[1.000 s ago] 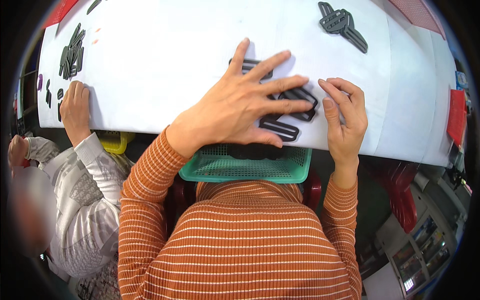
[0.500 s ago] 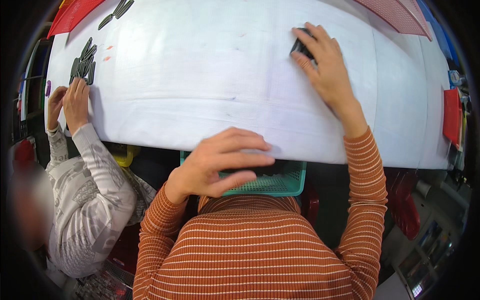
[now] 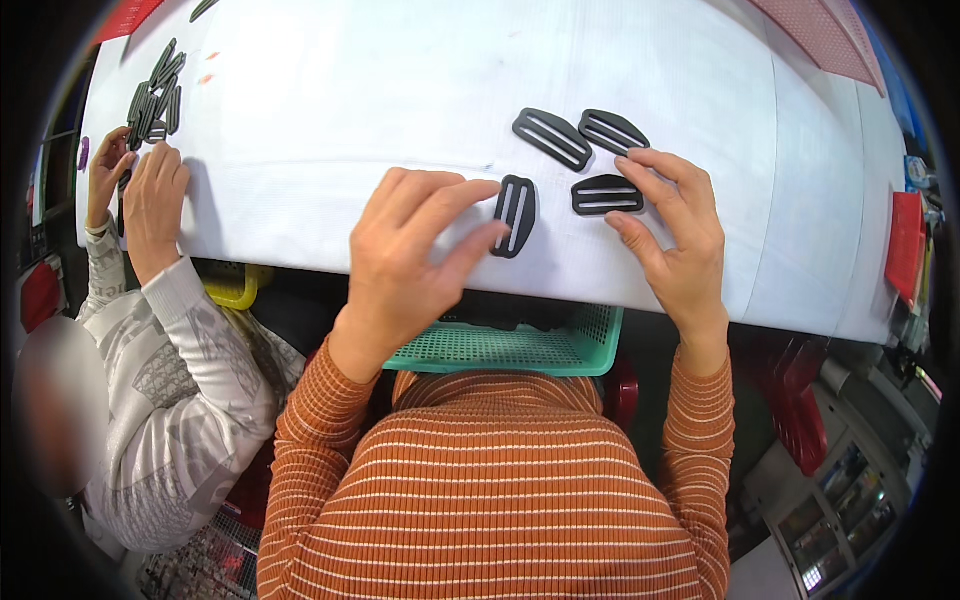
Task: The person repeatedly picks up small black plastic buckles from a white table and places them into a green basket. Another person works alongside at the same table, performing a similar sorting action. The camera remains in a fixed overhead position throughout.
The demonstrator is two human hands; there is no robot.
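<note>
Black slotted buckles (image 3: pixel 607 195) lie between two hands with parted fingers

Four buckles rest flat on the white table (image 3: pixel 350 110), right of the frame's centre. One stands lengthwise near the centre; two slant side by side above and to its right; the fourth lies crosswise below that pair.

The left hand (image 3: pixel 400 250) has its thumb and forefinger spread, tips at the left edge of the lengthwise buckle; whether they press on it, I cannot tell. The right hand (image 3: pixel 690 235) curves with thumb and forefinger apart, around the right end of the crosswise buckle; contact is unclear.

At lower centre, a green basket (image 3: pixel 500 366) sits below the table edge, with dark contents. At upper left, a co-worker's hands (image 3: pixel 155 215) are at a heap of dark pieces (image 3: pixel 155 95).
</note>
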